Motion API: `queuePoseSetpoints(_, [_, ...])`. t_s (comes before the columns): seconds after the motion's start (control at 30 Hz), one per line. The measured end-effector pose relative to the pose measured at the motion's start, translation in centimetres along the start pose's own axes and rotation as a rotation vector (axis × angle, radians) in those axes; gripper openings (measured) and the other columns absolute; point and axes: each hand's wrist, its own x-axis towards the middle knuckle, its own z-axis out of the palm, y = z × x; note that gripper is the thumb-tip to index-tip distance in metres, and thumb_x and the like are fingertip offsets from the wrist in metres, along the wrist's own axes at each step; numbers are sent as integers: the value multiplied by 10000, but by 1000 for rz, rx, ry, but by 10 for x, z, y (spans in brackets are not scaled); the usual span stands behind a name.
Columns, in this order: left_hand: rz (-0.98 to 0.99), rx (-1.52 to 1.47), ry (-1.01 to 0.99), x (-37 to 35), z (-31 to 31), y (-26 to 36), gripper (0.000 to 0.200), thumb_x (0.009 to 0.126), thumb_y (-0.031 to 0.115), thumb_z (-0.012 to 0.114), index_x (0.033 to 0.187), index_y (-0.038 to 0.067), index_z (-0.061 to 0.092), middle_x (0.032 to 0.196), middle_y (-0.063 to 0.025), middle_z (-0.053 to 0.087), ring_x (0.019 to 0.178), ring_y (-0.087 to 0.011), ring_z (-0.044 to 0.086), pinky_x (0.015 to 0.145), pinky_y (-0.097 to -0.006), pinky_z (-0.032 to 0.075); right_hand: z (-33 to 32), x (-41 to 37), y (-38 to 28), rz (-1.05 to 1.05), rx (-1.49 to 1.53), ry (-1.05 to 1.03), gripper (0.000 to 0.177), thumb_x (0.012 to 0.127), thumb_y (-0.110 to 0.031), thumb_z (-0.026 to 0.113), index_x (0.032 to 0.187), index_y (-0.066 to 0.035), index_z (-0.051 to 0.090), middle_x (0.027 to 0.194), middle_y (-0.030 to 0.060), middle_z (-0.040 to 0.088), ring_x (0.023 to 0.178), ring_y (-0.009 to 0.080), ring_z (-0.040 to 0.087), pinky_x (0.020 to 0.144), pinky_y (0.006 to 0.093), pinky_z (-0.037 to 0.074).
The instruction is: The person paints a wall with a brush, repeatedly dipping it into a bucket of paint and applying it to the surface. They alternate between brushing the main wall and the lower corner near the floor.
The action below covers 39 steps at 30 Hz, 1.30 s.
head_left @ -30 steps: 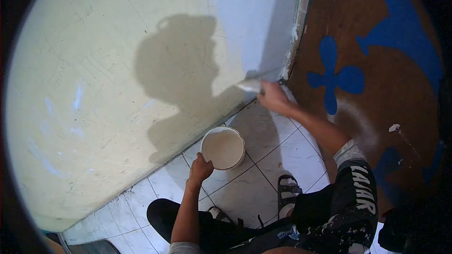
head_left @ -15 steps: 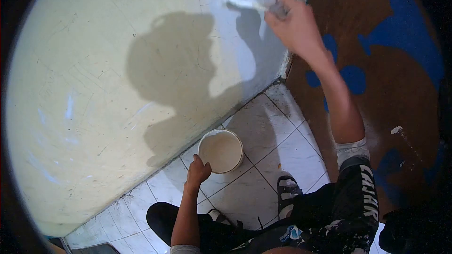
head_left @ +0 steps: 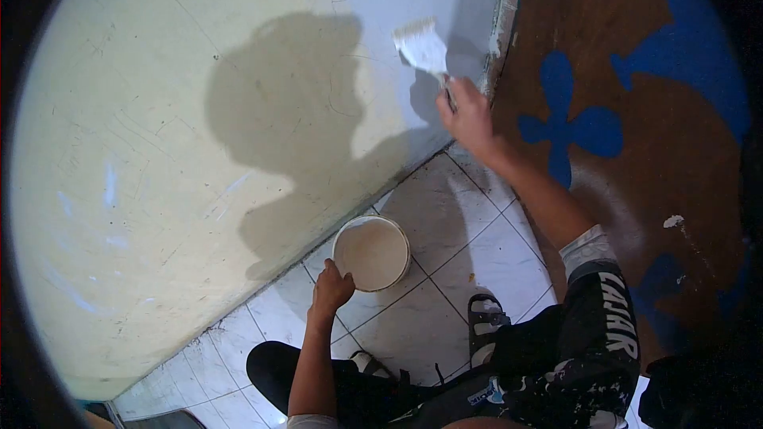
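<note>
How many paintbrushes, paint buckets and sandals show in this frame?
paintbrush: 1, held in the right hand
paint bucket: 1, with the left hand on its rim
sandals: 2, the second partly hidden by the leg
Total: 4
</note>
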Motion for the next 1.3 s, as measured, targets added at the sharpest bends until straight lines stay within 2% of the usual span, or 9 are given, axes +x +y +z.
queuePoseSetpoints(0.2, [6,-32,0,-4,3,-1,454,823,187,583,1114,-113,405,983,-386,611,950,-515,612,859,-530,496,-6,-59,1,107,32,-228,230,842,-118,610,1040,-8,570,800,223,587,658,404,610,596,481,503])
queuePoseSetpoints(0.37, [35,-116,83,1,17,-20,479,821,237,612,1127,-97,454,973,-361,625,955,-488,623,832,-508,506,-31,-61,-27,505,-24,-783,280,828,-120,616,1082,-11,570,868,238,643,815,404,650,703,490,516])
queuePoseSetpoints(0.63, [30,-156,86,-7,11,-15,446,818,223,591,1083,-111,461,967,-395,607,949,-523,605,847,-533,487,-56,76,-37,457,8,-647,276,782,-133,675,1041,-38,655,838,215,676,826,351,673,725,430,511])
queuePoseSetpoints(0.73, [40,-145,68,-6,8,-11,459,815,223,601,1088,-116,454,965,-394,607,945,-523,606,845,-530,491,-69,102,-43,414,-35,-564,205,782,-167,699,931,-29,669,878,214,677,853,367,670,760,429,522])
queuePoseSetpoints(0.93, [28,-68,80,0,14,-9,517,813,259,648,1125,-114,471,978,-348,630,954,-460,634,827,-489,509,-91,132,-44,363,39,-196,215,791,-185,679,927,-23,639,816,203,667,818,360,669,734,418,512])
queuePoseSetpoints(1.0, [17,-81,94,2,16,-11,510,817,262,644,1113,-115,470,960,-345,632,943,-470,633,812,-493,511,-94,143,-52,223,122,0,263,800,-184,702,980,-3,639,754,118,668,698,131,614,641,323,488])
queuePoseSetpoints(1.13, [25,-92,101,3,15,-15,488,819,263,639,1086,-110,472,943,-345,632,932,-469,636,791,-493,515,-78,133,-70,263,200,72,253,808,-167,684,992,-2,629,791,158,676,716,195,663,653,348,504])
queuePoseSetpoints(1.2, [48,-100,111,4,16,-18,485,823,272,637,1074,-107,470,931,-342,634,915,-465,640,778,-498,516,-49,98,-61,302,59,-98,228,827,-156,655,994,-6,618,849,206,668,760,309,683,666,378,518])
queuePoseSetpoints(1.3, [33,-117,119,2,14,-13,482,829,278,634,1069,-106,471,904,-335,639,894,-464,645,771,-493,518,-3,9,-40,133,-7,-82,186,843,-155,625,961,-15,590,792,221,620,714,404,634,618,454,510])
